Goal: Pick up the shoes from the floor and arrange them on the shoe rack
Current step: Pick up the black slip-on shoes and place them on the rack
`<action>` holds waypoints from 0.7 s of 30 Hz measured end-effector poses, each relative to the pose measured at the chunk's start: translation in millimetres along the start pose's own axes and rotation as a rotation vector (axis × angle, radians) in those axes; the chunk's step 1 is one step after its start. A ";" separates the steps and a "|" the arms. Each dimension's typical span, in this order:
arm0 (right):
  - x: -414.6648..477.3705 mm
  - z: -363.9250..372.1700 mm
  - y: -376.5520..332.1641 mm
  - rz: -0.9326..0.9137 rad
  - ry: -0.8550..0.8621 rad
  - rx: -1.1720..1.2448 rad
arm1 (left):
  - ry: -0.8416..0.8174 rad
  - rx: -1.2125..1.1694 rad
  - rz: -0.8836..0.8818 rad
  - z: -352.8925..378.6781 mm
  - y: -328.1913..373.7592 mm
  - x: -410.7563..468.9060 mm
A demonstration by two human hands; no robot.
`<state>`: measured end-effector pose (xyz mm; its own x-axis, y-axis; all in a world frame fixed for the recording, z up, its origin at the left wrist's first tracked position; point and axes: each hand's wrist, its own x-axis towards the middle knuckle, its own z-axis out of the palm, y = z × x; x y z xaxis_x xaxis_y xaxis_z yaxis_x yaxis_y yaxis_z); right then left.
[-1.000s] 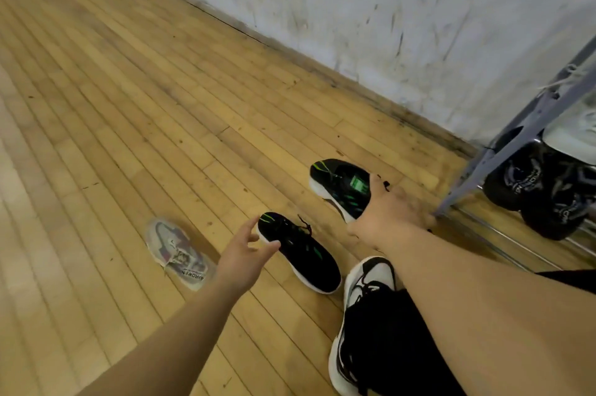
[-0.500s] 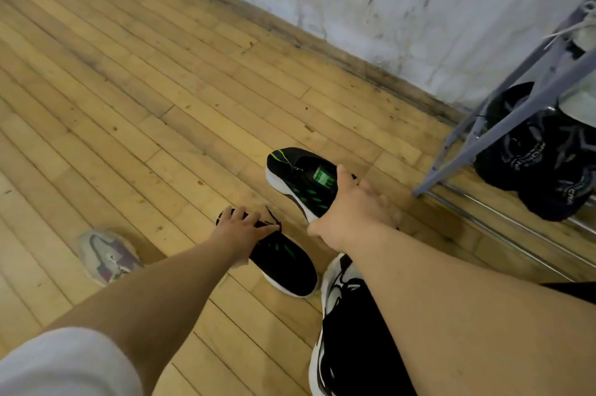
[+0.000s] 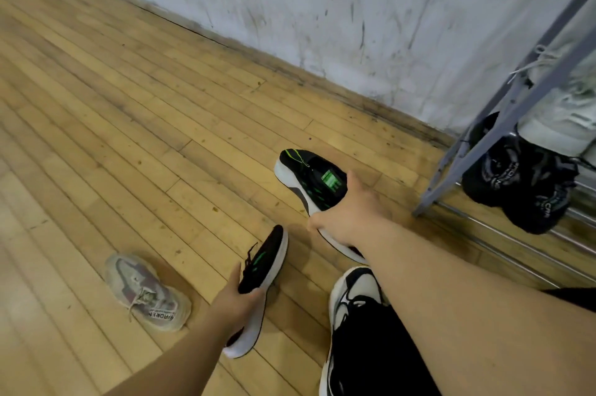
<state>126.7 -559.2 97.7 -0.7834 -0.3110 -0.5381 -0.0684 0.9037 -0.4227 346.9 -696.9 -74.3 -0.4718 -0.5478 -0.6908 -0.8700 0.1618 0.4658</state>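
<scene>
On the floor (image 3: 129, 124) by the rack (image 3: 503, 124), my right hand (image 3: 346, 215) clasps one black shoe (image 3: 309, 176); my left hand (image 3: 235, 302) grips its tilted mate (image 3: 264, 263), beside a grey sneaker (image 3: 145, 292).

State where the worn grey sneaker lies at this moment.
In the head view the grey sneaker lies alone on the wooden floor at lower left, just left of the left hand, which grips a black shoe.
</scene>
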 end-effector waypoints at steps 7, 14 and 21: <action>-92.9 -145.8 -20.2 -0.467 0.093 -0.075 | 0.073 -0.527 0.298 -84.7 91.6 -66.1; -216.9 -285.9 88.5 -0.516 0.435 -0.387 | 0.081 -0.462 0.834 -135.2 261.5 -186.3; -294.5 -309.6 256.3 -0.430 0.690 -0.421 | 0.004 0.034 1.234 -47.5 403.0 -319.3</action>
<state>148.7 -144.9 373.6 -0.8243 -0.5231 0.2164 -0.5533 0.8255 -0.1119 153.8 -495.7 360.3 -0.9791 -0.0156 0.2028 0.1541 0.5937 0.7898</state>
